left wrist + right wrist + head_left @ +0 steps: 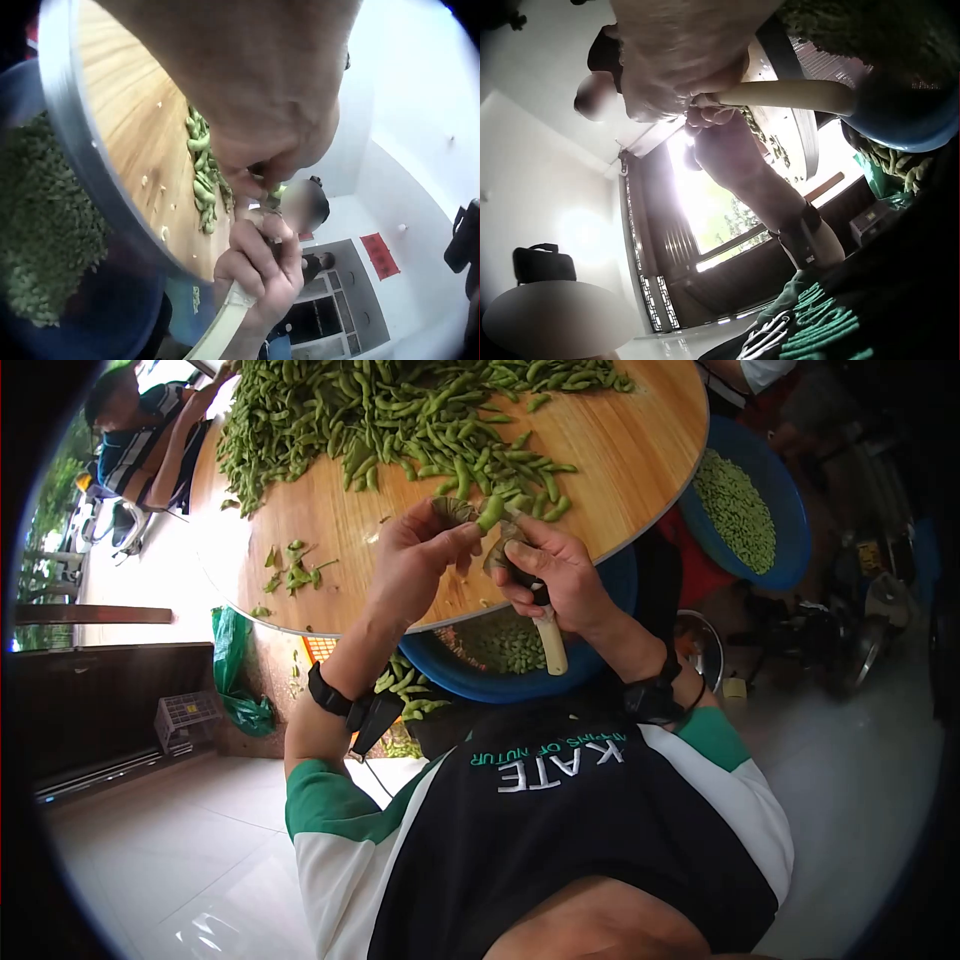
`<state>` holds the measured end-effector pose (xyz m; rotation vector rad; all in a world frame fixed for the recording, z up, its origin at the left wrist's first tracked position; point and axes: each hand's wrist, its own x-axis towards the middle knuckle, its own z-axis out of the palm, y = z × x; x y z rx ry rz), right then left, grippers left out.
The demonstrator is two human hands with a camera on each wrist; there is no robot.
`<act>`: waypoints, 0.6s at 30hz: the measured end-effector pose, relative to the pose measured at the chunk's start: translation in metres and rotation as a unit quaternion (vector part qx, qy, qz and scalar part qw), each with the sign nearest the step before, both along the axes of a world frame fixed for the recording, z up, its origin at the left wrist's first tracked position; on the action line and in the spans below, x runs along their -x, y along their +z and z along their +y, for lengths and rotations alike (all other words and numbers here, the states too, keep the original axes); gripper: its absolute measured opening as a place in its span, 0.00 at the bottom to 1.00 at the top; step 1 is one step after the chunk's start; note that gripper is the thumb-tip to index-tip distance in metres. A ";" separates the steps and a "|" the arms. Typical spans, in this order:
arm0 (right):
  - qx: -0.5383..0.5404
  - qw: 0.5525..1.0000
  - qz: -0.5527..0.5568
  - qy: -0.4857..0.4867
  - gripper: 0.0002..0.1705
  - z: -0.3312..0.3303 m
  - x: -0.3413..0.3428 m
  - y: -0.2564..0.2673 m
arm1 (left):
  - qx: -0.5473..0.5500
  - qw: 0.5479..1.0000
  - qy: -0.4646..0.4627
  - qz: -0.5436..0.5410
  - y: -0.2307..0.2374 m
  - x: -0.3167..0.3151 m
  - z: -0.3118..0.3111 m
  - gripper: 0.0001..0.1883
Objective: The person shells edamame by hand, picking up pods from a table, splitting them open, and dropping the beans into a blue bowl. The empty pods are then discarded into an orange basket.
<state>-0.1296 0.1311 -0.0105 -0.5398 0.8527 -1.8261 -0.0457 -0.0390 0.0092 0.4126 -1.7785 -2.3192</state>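
Note:
In the head view, my left hand (412, 560) pinches a green soybean pod (490, 512) over the near edge of the round wooden table (620, 470). Close beside it, my right hand (562, 572) grips a tool by its cream handle (553, 647), which points back toward my body. The tool's working end is hidden among the fingers. Dark covering (455, 510) shows around some fingertips. In the left wrist view both hands meet at the pod, with the handle (225, 322) sticking out below the right fist. Beyond the hands lies a large heap of pods (380, 420).
Below the table edge stands a blue basin (470, 685) of shelled beans; a second blue basin (795, 550) with beans is at right. Pod scraps (295, 575) lie at the table's left. A person (150, 440) sits at far left. A green bag (240, 700) hangs nearby.

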 end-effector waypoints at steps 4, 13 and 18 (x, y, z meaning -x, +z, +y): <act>0.005 1.000 -0.010 0.008 0.22 0.003 -0.004 -0.009 | 0.004 1.000 -0.002 -0.029 -0.001 -0.012 0.008 0.05; 0.019 0.998 -0.041 0.041 0.25 0.002 -0.008 -0.007 | 0.123 0.992 -0.005 0.002 -0.014 -0.024 0.006 0.04; -0.018 0.999 -0.050 -0.004 0.25 -0.001 -0.017 -0.003 | 0.120 0.992 0.021 0.032 -0.019 -0.025 0.013 0.04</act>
